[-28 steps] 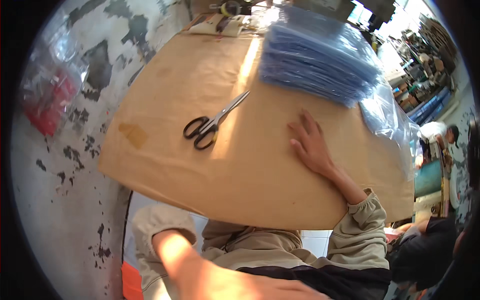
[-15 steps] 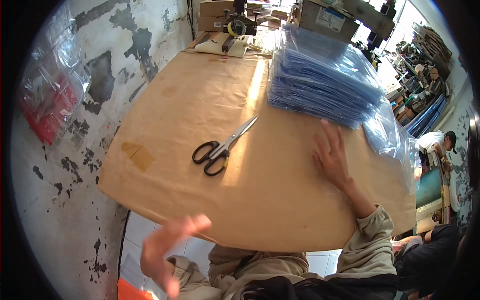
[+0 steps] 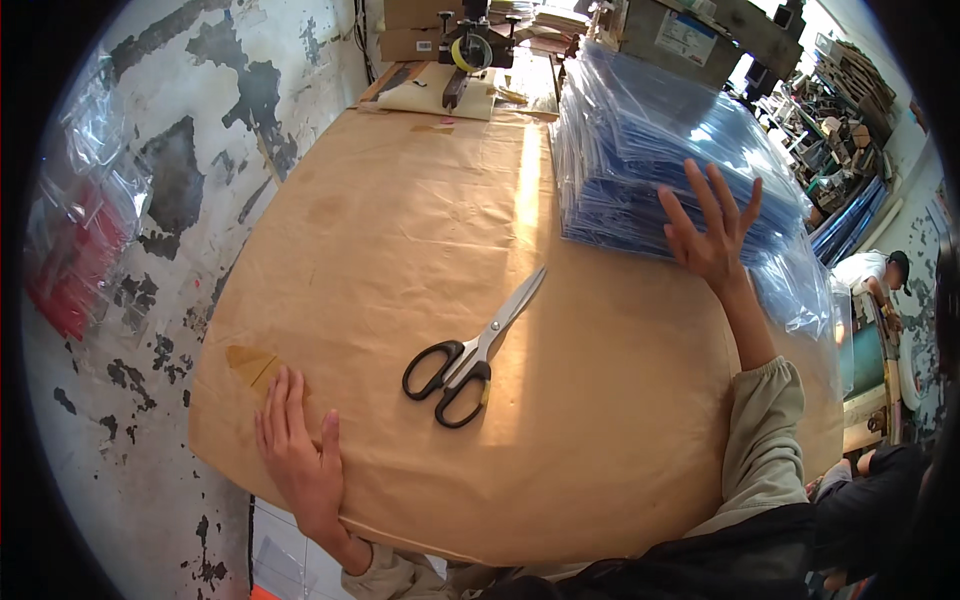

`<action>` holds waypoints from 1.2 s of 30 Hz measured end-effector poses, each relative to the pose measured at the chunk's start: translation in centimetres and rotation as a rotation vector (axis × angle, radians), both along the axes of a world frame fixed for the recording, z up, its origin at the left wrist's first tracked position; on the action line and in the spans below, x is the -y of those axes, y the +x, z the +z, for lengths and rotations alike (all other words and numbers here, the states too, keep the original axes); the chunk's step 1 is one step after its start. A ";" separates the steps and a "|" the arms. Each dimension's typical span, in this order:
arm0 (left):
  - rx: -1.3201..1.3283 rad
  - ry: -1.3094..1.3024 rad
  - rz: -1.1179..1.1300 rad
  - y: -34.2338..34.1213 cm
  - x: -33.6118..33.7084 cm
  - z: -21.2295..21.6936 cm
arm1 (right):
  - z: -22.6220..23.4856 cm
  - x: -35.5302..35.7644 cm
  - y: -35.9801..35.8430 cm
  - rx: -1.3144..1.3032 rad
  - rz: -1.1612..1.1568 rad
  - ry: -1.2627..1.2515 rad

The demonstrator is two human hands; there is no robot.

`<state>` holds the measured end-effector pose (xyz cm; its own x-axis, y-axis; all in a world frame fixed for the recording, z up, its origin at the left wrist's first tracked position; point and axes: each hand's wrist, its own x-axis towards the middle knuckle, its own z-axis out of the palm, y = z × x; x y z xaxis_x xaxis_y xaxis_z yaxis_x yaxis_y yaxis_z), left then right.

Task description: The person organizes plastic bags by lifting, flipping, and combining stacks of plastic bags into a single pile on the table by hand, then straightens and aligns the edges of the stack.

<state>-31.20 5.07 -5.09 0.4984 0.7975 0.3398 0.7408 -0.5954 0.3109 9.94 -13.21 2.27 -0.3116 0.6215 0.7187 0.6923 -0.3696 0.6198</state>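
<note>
A table covered in brown paper (image 3: 400, 250) fills the view. My left hand (image 3: 298, 455) lies flat on its near left edge, fingers apart, holding nothing. My right hand (image 3: 712, 228) is stretched out with fingers spread against the near side of a tall stack of clear blue plastic sheets (image 3: 650, 150) at the far right. Black-handled scissors (image 3: 470, 355) lie shut on the paper between my two hands, blades pointing away to the right.
A tape dispenser (image 3: 466, 55) and cardboard boxes (image 3: 415, 25) stand at the table's far end. Clear bags with red contents (image 3: 75, 240) hang on the peeling wall at left. Another person (image 3: 880, 280) sits at right beyond the table. Loose plastic film (image 3: 800, 290) drapes beside the stack.
My right hand has slid forward from the paper up to the plastic stack. My left hand has come up from below the table and settled on its near left edge.
</note>
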 end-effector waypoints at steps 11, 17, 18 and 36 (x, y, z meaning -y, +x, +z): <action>0.014 -0.015 -0.001 -0.1 0.0 0.5 | -2.0 -1.4 -0.1 0.092 0.075 0.112; 0.024 0.007 -0.021 0.0 -0.1 0.3 | -0.9 -1.0 -0.9 0.058 -0.070 0.035; 0.035 0.013 -0.032 0.0 -0.1 0.2 | -0.9 -1.0 -1.0 0.022 -0.042 0.017; 1.459 -1.502 -1.589 6.4 16.7 1.7 | -2.6 -0.6 -1.5 -0.115 -0.039 0.025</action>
<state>-24.79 -11.60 -3.41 0.7072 0.2215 0.6714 -0.6067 0.6776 0.4156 8.43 -12.65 -0.36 -0.2022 0.6133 0.7635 0.7428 -0.4120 0.5277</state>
